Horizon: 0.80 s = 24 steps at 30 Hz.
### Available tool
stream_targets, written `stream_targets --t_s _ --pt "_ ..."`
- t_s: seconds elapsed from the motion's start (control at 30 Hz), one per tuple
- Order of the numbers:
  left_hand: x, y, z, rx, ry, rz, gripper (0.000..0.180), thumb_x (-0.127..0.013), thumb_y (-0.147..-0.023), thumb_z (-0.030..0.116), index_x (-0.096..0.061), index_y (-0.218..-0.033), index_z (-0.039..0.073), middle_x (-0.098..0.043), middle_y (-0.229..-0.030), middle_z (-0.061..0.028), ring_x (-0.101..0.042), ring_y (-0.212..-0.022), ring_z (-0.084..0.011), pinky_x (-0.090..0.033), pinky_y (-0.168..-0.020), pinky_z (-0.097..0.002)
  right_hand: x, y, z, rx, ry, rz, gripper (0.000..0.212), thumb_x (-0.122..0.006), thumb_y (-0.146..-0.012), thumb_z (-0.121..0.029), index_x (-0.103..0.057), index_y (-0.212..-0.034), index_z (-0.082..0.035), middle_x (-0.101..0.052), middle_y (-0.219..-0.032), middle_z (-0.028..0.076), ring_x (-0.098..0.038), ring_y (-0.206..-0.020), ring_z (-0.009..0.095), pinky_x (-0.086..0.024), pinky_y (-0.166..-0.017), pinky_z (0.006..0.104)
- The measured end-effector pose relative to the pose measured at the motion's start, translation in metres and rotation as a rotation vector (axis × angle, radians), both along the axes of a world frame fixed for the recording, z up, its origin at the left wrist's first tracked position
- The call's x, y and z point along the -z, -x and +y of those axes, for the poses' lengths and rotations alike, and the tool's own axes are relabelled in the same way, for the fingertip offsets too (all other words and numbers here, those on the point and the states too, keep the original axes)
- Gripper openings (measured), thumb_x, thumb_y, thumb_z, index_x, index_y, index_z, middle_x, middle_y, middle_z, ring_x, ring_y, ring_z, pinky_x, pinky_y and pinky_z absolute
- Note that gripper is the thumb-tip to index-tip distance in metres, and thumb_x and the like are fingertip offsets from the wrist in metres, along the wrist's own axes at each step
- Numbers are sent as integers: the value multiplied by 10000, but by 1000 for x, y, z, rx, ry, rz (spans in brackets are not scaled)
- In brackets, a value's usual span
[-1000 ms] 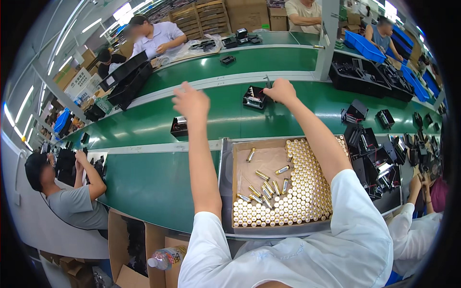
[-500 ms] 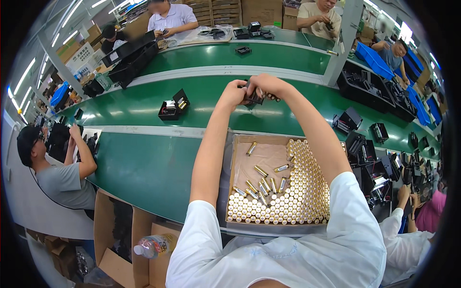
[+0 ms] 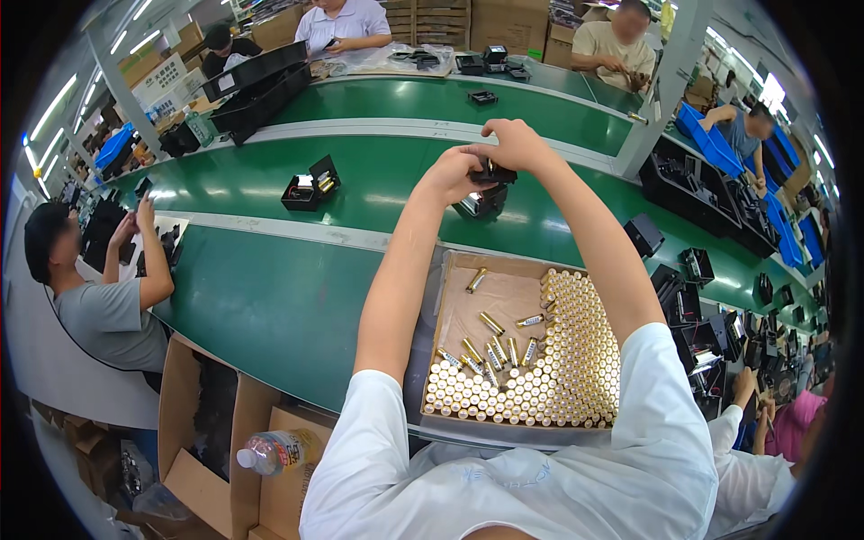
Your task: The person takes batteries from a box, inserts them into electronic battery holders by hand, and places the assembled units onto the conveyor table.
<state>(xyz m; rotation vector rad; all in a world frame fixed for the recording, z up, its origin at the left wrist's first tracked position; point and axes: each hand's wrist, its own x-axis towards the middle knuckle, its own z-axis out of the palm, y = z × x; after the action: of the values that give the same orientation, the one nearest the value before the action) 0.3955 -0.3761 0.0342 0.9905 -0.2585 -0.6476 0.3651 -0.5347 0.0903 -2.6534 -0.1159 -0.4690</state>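
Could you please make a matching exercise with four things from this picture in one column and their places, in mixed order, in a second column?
1. small black case
2. gold cylinders
3. clear plastic bottle
4. open black box

a. alone on the green belt, far left
b. between left hand and right hand
c. standing packed in the cardboard tray
d. in a carton by the floor

Pairs: 1-b, 2-c, 3-d, 4-a

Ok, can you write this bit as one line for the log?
left hand: holds small black part | right hand: holds same part, above green belt | near: tray of batteries
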Motion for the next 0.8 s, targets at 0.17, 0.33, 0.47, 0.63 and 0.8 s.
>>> stream_targets --t_s 0.17,0.33,0.47,0.63,0.8 --pt "-1 1 2 -44 64 138 486 -506 -837 -78 -393 -1309 -42 -561 -1090 -237 -641 -923 -360 -588 -796 -510 -28 5 6 126 -171 276 265 -589 -841 -198 -726 -940 7 -699 -816 119 -600 -638 236 -510 -576 347" --pt "8 -11 0 -49 109 108 486 -531 -864 -70 -357 -1316 -25 -546 -1123 -241 -638 -904 -367 -591 -812 -529 -37 14 5 95 -409 400 252 -643 -841 -217 -697 -903 21 -689 -752 110 -569 -555 217 -491 -563 290" --pt "17 -8 -13 -327 -21 -43 508 -546 -884 -50 -321 -1336 7 -512 -1143 -255 -635 -903 -353 -595 -748 -525 -10 28 10 2 -393 107 257 -639 -865 -229 -696 -863 21 -673 -706 105 -550 -534 204 -472 -537 301" --pt "21 -15 -8 -315 8 10 434 -567 -934 20 -358 -1313 -4 -589 -1039 -232 -650 -869 -331 -588 -784 -548 17 36 30 -122 -83 -304 215 -638 -885 -209 -727 -909 -15 -663 -670 96 -554 -538 209 -488 -534 342" --pt "9 -15 0 -231 145 121 459 -605 -899 11 -360 -1286 25 -531 -1108 -243 -648 -870 -318 -601 -706 -499 22 34 27 -48 355 -407 157 -692 -855 -152 -735 -920 -16 -659 -648 85 -577 -548 203 -486 -542 336"
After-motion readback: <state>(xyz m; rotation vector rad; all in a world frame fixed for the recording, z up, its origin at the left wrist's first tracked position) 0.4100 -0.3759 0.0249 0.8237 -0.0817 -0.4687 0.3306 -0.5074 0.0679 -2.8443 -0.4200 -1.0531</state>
